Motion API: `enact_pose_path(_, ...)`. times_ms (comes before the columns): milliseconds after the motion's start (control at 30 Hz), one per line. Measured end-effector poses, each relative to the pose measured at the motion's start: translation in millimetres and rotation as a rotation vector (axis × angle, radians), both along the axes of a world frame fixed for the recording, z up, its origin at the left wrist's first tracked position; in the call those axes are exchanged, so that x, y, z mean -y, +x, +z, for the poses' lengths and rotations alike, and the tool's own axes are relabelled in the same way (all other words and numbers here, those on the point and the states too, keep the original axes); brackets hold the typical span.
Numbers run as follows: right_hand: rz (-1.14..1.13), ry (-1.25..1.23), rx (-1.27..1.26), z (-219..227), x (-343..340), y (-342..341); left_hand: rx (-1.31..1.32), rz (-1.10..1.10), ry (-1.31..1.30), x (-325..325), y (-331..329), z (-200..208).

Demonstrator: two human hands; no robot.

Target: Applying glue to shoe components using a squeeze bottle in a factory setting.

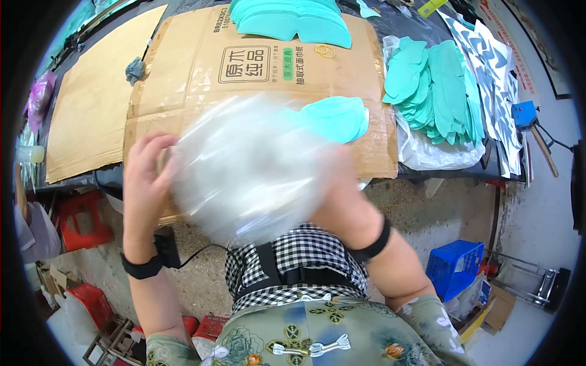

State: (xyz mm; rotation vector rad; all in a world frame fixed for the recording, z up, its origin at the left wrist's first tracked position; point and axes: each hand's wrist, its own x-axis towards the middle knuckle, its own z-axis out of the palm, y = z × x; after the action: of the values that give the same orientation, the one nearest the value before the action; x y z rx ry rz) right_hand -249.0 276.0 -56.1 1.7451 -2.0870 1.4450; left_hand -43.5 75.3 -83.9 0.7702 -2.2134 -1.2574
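A clear plastic bag [244, 165], smeared by motion, is held up between my hands in front of my waist, over the table's near edge. My left hand [148, 174] is closed at the bag's left side, with its thumb and fingers curled round the edge. At the opposite side, my right hand [342, 195] is blurred and its fingers are hidden by the bag. Just beyond the bag, a small stack of flat teal cut pieces [336, 119] lies on a brown cardboard sheet [183, 73]; the bag partly covers it.
More teal pieces lie in a pile [287, 18] at the far edge and on a white plastic bag [439, 155] to the right. Yellow rubber bands [325, 52] rest on the cardboard. A blue crate [455, 265] and a red stool [82, 219] stand on the floor.
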Motion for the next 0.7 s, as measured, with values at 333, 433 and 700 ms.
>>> enact_pose_path(333, -0.392, 0.191, 0.079, 4, -62, -56, 0.052, 0.239, 0.161, 42, 69, -7)
enact_pose_path(433, -0.154, 0.050, -0.032, -1, -19, -8, 0.029, 0.243, 0.182, 42, 62, 4)
enact_pose_path(700, -0.067, -0.106, 0.148, 22, 41, -12, 0.122, 0.171, -0.258, 38, 70, 57)
